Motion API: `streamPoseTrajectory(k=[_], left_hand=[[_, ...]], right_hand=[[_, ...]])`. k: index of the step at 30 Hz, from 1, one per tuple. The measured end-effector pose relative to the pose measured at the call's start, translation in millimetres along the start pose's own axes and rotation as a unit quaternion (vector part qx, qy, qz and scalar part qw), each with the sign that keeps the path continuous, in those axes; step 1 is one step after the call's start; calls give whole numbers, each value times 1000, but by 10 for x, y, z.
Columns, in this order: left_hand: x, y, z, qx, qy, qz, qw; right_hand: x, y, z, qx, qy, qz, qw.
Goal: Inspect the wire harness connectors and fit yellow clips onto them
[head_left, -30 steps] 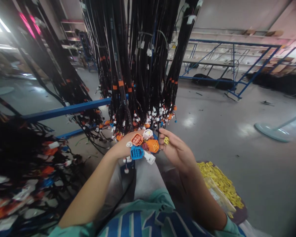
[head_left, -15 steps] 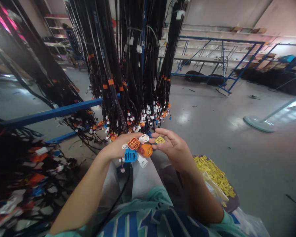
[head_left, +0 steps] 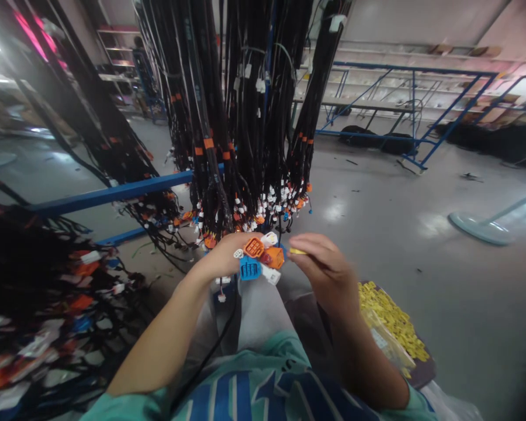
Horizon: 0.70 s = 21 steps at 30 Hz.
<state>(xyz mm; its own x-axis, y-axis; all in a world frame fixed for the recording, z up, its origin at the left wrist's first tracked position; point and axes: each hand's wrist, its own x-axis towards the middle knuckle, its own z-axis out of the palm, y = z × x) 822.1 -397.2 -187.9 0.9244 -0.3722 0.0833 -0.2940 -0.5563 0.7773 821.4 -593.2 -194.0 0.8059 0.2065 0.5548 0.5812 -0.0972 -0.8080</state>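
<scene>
My left hand [head_left: 226,255] is closed around a bunch of wire connectors, its fingers mostly hidden behind them. In that bunch a blue connector [head_left: 249,268] and an orange-red connector [head_left: 253,247] face me, with an orange connector [head_left: 275,257] to their right. White connectors [head_left: 270,275] stick out below and above. Just to the right, my right hand [head_left: 326,266] pinches a small yellow plastic piece [head_left: 298,251] between thumb and fingers, seen edge-on. The piece is apart from the bunch.
Black wiring harnesses [head_left: 245,117] hang ahead on a blue rail [head_left: 114,196], connectors at their lower ends. More harness ends [head_left: 48,333] lie at left. A pile of yellow pieces [head_left: 392,318] and a plastic bag [head_left: 390,345] sit at my right. A round stand base [head_left: 480,228] stands farther right.
My right hand has closed its fingers into a pinch and turned the yellow piece from face-on to edge-on. The left hand still holds the bunch. The camera view has shifted slightly left.
</scene>
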Motion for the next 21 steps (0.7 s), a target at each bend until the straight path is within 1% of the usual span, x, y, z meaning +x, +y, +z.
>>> streamPoseTrajectory(k=[2, 4, 7, 9, 11, 13, 15, 18, 21], left_hand=[[13, -2, 24, 6, 15, -12, 1000], [24, -9, 37, 14, 23, -16, 1000], [36, -31, 48, 9, 34, -10, 999], [44, -49, 57, 3, 42, -11, 999], [52, -64, 75, -5, 55, -12, 998], [62, -72, 108, -21, 80, -9, 997], [76, -71, 155, -34, 122, -19, 992], [98, -54, 232, -28, 188, -56, 980], [111, -25, 287, -7, 230, -79, 970]], right_hand=[[-20, -40, -17, -30, -8, -47, 998], [-40, -78, -25, -37, -39, -79, 995], [-69, -120, -15, -53, -79, -112, 989], [-94, -133, 9, -72, -78, -131, 986], [-127, -139, 44, -89, -56, -150, 983], [-166, -144, 88, -109, -22, -167, 980], [-201, -148, 136, -135, 12, -186, 973], [-223, -137, 212, -168, 60, -224, 958], [-204, -102, 286, -184, 95, -256, 944]])
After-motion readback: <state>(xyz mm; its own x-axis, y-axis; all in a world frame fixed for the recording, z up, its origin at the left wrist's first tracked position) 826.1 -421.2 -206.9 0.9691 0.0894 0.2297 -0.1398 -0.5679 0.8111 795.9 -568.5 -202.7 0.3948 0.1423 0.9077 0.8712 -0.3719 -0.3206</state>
